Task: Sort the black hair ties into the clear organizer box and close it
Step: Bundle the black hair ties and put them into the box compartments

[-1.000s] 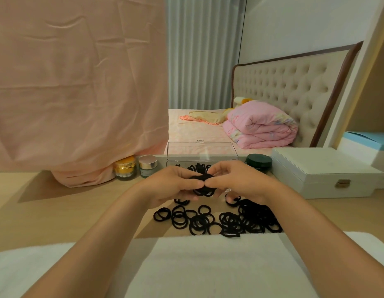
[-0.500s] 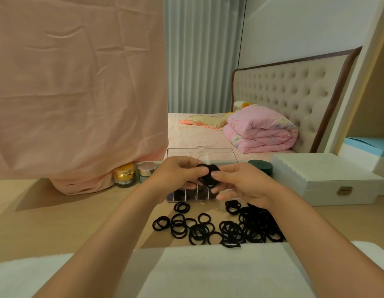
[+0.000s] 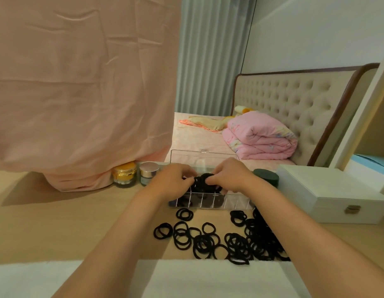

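A small bunch of black hair ties is held between both hands just above the clear organizer box. My left hand grips the bunch from the left and my right hand pinches it from the right. The box stands open, its clear lid upright behind my hands. Some of its left compartments hold black ties; the right ones look bare. Several loose black hair ties lie scattered on the wooden tabletop in front of the box.
A gold jar and a silver-lidded jar stand left of the box under a hanging pink cloth. A dark green round lid and a white jewellery case sit to the right. A white towel covers the near edge.
Both hands carried the bunch of ties forward and down, from above the loose pile to just over the box's compartments.
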`<action>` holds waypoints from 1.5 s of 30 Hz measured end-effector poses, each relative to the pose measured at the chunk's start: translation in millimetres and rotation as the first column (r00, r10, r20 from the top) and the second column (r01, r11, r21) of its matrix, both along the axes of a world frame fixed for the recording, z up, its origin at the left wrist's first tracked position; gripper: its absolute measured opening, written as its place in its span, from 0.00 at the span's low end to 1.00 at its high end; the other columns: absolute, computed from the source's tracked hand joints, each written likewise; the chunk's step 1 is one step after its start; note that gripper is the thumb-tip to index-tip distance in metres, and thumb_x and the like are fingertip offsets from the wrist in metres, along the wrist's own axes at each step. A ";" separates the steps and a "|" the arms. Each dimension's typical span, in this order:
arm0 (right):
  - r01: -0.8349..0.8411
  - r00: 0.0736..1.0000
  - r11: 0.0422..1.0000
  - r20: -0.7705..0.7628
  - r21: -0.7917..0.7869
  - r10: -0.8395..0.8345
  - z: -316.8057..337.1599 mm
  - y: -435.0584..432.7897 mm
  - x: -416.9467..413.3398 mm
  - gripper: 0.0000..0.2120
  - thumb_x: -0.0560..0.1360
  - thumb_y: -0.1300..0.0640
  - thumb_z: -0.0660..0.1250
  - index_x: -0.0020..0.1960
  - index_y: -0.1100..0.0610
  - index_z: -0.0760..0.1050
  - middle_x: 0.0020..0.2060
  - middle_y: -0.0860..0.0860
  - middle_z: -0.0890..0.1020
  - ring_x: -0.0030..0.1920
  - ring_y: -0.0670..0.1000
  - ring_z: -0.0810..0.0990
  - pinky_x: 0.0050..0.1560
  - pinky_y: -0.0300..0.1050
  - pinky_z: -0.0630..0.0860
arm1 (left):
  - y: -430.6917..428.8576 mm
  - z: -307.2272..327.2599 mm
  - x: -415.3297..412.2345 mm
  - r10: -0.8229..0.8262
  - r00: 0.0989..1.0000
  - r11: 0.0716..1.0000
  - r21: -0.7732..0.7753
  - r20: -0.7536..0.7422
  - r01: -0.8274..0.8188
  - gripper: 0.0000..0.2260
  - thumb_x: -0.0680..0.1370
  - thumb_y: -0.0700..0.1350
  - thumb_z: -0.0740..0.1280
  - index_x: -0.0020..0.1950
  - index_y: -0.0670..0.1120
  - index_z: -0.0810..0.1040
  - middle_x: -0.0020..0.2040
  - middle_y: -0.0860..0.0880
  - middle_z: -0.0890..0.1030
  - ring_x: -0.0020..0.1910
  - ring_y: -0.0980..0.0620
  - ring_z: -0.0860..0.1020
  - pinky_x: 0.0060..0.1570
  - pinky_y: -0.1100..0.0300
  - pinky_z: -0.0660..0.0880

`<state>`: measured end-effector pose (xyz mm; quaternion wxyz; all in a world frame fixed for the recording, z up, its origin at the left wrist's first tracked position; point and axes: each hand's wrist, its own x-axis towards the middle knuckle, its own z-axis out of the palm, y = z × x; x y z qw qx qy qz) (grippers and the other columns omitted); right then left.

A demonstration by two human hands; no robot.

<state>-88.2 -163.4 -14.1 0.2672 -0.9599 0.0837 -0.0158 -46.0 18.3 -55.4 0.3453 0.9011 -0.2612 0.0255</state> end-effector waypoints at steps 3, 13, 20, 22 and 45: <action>-0.005 0.999 0.971 -0.049 -0.240 -0.007 0.5 8.5 6.9 0.10 0.73 0.47 0.73 0.38 0.53 0.81 0.33 0.49 0.81 0.38 0.51 0.79 0.36 0.42 0.71 | 1.0 0.4 -0.7 -0.030 1.000 1.000 0.011 0.010 0.029 0.13 0.81 0.47 0.65 0.65 0.56 0.80 0.63 0.53 0.80 0.61 0.52 0.77 0.59 0.58 0.73; -0.150 0.970 0.836 -0.242 -0.528 0.021 -6.4 25.4 22.8 0.04 0.78 0.58 0.65 0.45 0.58 0.75 0.39 0.53 0.77 0.40 0.53 0.77 0.39 0.45 0.73 | 4.7 -7.8 -5.7 -0.131 0.983 0.984 0.134 0.129 0.114 0.16 0.80 0.52 0.66 0.68 0.59 0.78 0.63 0.54 0.77 0.63 0.52 0.71 0.62 0.57 0.67; -0.263 0.947 0.932 -0.250 -0.250 0.201 15.7 -1.7 5.2 0.14 0.80 0.58 0.67 0.64 0.55 0.80 0.40 0.50 0.80 0.36 0.49 0.75 0.35 0.41 0.73 | -4.3 -9.8 -6.0 -0.144 0.976 0.963 0.250 0.166 0.100 0.18 0.81 0.57 0.61 0.71 0.60 0.75 0.70 0.54 0.71 0.70 0.52 0.62 0.71 0.50 0.63; -0.187 0.980 0.968 -0.107 -0.169 0.170 12.1 -5.4 1.4 0.14 0.76 0.58 0.73 0.61 0.57 0.82 0.41 0.50 0.83 0.35 0.49 0.80 0.31 0.40 0.75 | -9.3 -11.1 -6.8 -0.148 0.972 0.946 0.312 0.185 0.085 0.19 0.81 0.58 0.60 0.72 0.58 0.74 0.71 0.52 0.70 0.71 0.50 0.61 0.72 0.48 0.62; -0.325 0.944 0.890 -0.162 -0.321 0.286 -8.2 -1.0 -13.2 0.17 0.67 0.50 0.55 0.41 0.54 0.81 0.54 0.57 0.84 0.52 0.60 0.80 0.56 0.59 0.78 | -2.7 -7.0 -15.1 -0.165 0.983 0.960 0.241 0.079 0.142 0.19 0.72 0.53 0.65 0.63 0.62 0.75 0.60 0.55 0.78 0.58 0.53 0.69 0.60 0.53 0.68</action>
